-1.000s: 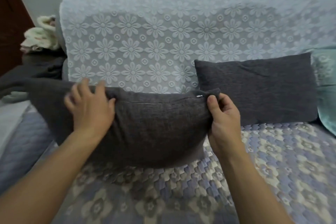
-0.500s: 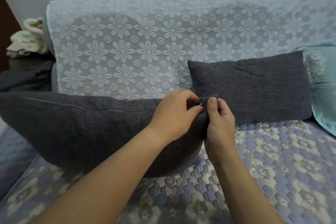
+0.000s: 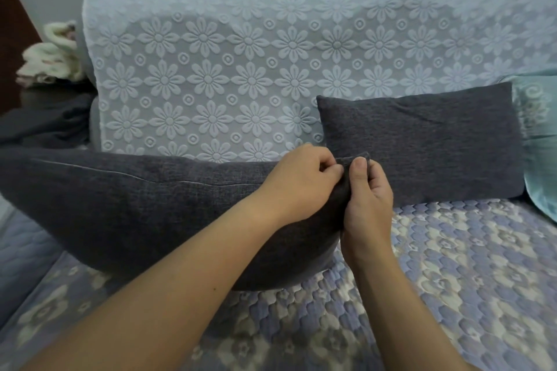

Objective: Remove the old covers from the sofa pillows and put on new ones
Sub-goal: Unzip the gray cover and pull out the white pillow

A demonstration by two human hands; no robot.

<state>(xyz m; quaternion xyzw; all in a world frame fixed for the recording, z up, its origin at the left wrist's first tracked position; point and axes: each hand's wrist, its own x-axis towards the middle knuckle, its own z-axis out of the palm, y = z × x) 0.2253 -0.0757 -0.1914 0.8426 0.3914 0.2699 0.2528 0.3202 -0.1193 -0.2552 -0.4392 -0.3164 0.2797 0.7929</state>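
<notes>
A long dark grey pillow (image 3: 144,208) lies across the sofa seat in front of me, its zipper seam running along the top edge. My right hand (image 3: 366,205) pinches the pillow's right top corner from the right side. My left hand (image 3: 301,181) has its fingers closed at the same corner, right where the seam ends; the zipper pull is hidden under the fingers. A second dark grey pillow (image 3: 422,144) leans upright against the sofa back, just behind my hands.
The sofa back (image 3: 241,69) wears a pale blue floral lace throw. The seat (image 3: 452,265) has a quilted blue and cream cover. A teal cushion (image 3: 542,159) sits at the far right. Dark grey fabric (image 3: 45,123) and a cream bundle (image 3: 51,57) lie at the left.
My left hand left the pillow's left half and came across to the right corner, meeting my right hand. The pillow has settled lower and further left on the seat.
</notes>
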